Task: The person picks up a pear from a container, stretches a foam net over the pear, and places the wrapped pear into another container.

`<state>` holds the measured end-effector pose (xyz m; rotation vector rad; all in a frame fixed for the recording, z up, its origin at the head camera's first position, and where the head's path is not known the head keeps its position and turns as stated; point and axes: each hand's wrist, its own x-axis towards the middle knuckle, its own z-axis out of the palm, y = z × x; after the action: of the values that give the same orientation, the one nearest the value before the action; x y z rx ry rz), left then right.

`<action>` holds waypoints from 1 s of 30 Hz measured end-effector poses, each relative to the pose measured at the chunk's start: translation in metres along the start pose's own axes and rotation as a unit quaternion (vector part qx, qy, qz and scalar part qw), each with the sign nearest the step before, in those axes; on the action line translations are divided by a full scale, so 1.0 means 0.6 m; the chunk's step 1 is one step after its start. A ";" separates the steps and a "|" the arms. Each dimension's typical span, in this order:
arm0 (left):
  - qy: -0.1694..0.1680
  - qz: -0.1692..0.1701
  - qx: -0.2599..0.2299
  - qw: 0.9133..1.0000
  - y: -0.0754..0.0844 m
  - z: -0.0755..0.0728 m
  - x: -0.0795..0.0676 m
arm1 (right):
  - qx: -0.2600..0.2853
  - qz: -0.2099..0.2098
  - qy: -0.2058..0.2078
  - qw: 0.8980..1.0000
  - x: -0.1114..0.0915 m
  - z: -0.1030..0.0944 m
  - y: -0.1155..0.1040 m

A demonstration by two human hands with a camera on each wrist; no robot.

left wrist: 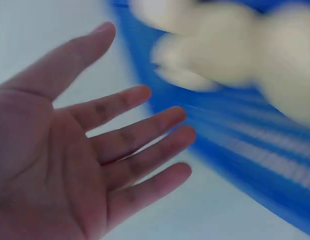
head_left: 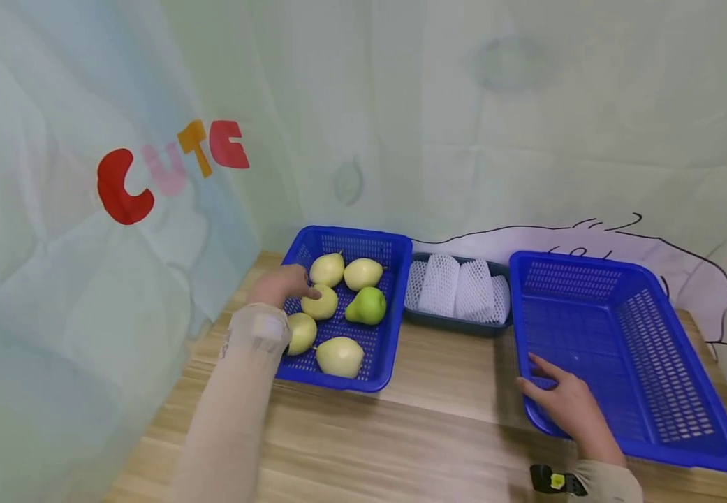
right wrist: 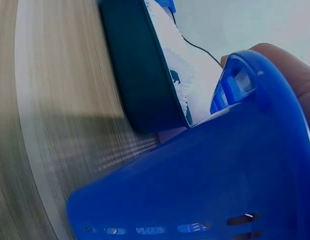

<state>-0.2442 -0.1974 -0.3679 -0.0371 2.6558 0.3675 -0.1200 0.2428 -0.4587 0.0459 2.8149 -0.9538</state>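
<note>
A blue basket [head_left: 347, 232] at the left holds several pale yellow pears and one green pear [head_left: 366, 306]. My left hand [head_left: 284, 285] hovers over its left side, fingertips close to a yellow pear [head_left: 320, 302]. In the left wrist view that hand [left wrist: 94, 150] is flat with fingers spread, holding nothing, and blurred pears [left wrist: 235, 55] lie beyond it. My right hand [head_left: 561, 398] grips the near left rim of an empty blue basket [head_left: 621, 349], fingers curled inside it. The right wrist view shows that basket's rim [right wrist: 195, 190] up close, with a fingertip [right wrist: 290, 65] behind it.
Between the baskets sits a dark tray [head_left: 457, 325] filled with white foam nets [head_left: 457, 286]; the same tray [right wrist: 134, 75] shows in the right wrist view. All stand on a wooden table [head_left: 401, 433]. A pale curtain with coloured letters [head_left: 168, 168] closes the left side and back.
</note>
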 end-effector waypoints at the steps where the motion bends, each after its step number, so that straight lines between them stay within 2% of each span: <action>1: -0.024 -0.028 -0.005 0.999 -0.010 -0.001 0.005 | 0.000 0.001 -0.001 1.000 0.000 0.001 0.000; 4: -0.078 -0.118 -0.033 0.989 -0.028 0.009 0.011 | 0.004 0.001 -0.006 1.000 0.002 0.004 0.001; 7: -0.090 -0.160 -0.057 0.981 -0.031 0.024 0.013 | 0.008 0.001 -0.005 1.000 0.002 0.007 0.002; 9: -0.094 -0.153 -0.048 0.983 -0.030 0.034 0.017 | 0.009 0.003 -0.003 1.000 0.001 0.008 0.004; 12: -0.098 -0.153 -0.061 0.982 -0.025 0.045 0.020 | 0.008 0.004 0.001 1.000 0.001 0.007 0.005; 16: -0.097 -0.140 -0.049 0.984 -0.023 0.052 0.024 | 0.006 -0.001 0.009 1.000 0.004 0.005 0.005; 22: -0.098 -0.172 -0.069 0.978 -0.021 0.048 0.029 | 0.008 -0.002 0.017 1.000 0.002 0.006 0.005; 24: -0.103 -0.164 -0.057 0.979 -0.022 0.045 0.030 | 0.007 -0.004 0.017 1.000 0.002 0.006 0.006; 29: -0.119 -0.116 -0.003 0.986 -0.027 0.029 0.028 | 0.002 -0.010 0.016 1.000 0.003 0.004 0.006; 30: -0.121 -0.113 -0.010 0.986 -0.028 0.026 0.026 | 0.001 -0.011 0.016 1.000 0.003 0.004 0.005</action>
<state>-0.2496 -0.2089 -0.3926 -0.2800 2.3777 0.3028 -0.1213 0.2437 -0.4629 0.0304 2.8503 -0.9683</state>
